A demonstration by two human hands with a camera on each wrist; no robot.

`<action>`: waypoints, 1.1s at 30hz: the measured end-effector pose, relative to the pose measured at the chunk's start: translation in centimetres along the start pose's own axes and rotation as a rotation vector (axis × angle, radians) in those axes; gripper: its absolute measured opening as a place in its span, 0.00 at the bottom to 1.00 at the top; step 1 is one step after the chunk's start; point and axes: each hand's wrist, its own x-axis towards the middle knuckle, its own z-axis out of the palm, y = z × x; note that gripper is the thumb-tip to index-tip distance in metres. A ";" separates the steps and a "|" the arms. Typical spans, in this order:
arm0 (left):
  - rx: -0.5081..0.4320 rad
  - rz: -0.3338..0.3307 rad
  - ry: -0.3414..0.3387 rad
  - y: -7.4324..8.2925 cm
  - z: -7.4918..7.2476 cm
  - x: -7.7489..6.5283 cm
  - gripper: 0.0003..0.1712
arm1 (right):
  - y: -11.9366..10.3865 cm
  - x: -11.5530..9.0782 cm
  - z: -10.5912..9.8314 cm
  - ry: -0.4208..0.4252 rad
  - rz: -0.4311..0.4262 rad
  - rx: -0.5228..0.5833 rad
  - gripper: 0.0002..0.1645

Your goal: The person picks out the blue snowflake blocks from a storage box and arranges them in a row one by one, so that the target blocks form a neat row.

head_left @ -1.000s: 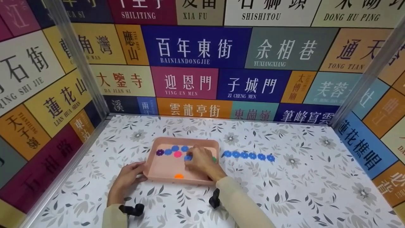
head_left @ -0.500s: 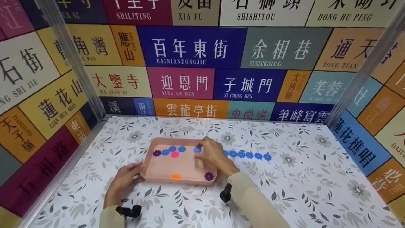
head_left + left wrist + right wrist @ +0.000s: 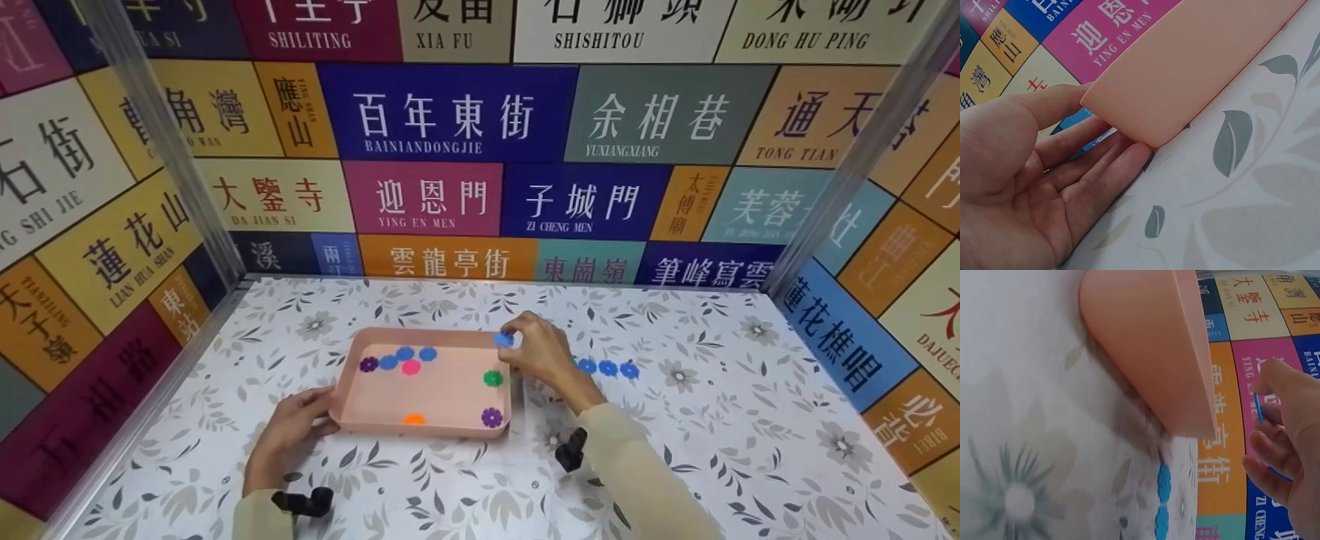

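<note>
Thumb and index finger of my right hand (image 3: 541, 352) pinch a blue flower-shaped piece (image 3: 503, 340) above the back right corner of the pink tray (image 3: 420, 431). In the right wrist view the piece is seen edge-on, apart from the tray wall. My left hand (image 3: 291, 427) rests against the tray's left side, its fingers fairly straight and touching the corner, as the left wrist view shows. A row of blue flower-shaped pieces (image 3: 608, 368) lies on the table right of the tray, partly hidden by the right hand.
Inside the tray lie several blue pieces (image 3: 405, 353), purple ones (image 3: 491, 418), a pink one (image 3: 411, 367), a green one (image 3: 493, 378) and an orange one (image 3: 414, 419). Sign-patterned walls (image 3: 450, 112) enclose the floral table (image 3: 675, 450) at the back and sides.
My right hand has lifted a blue piece from inside the tray and carried it right and up to the tray's rim. The green piece is uncovered. The left hand stays at the tray.
</note>
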 end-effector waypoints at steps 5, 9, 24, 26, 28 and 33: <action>0.000 -0.014 0.000 -0.1 0.0 0.1 0.35 | 2.2 -0.7 -0.9 0.006 0.028 -0.018 0.19; 0.015 -0.003 0.001 -0.2 -0.1 0.1 0.34 | 4.0 -1.3 -1.6 0.010 0.063 -0.009 0.20; 0.056 0.059 -0.007 -0.3 -0.1 0.1 0.32 | 10.3 -4.5 -4.3 0.010 0.190 -0.035 0.20; 0.058 0.047 -0.006 -0.2 -0.1 0.1 0.33 | 11.2 -4.9 -4.9 0.010 0.208 -0.045 0.20; 0.063 0.034 -0.001 -0.2 -0.1 0.2 0.34 | 12.0 -5.3 -5.5 0.009 0.224 -0.064 0.21; 0.073 0.014 0.006 -0.2 -0.2 0.3 0.36 | 13.8 -6.2 -6.9 0.004 0.259 -0.098 0.23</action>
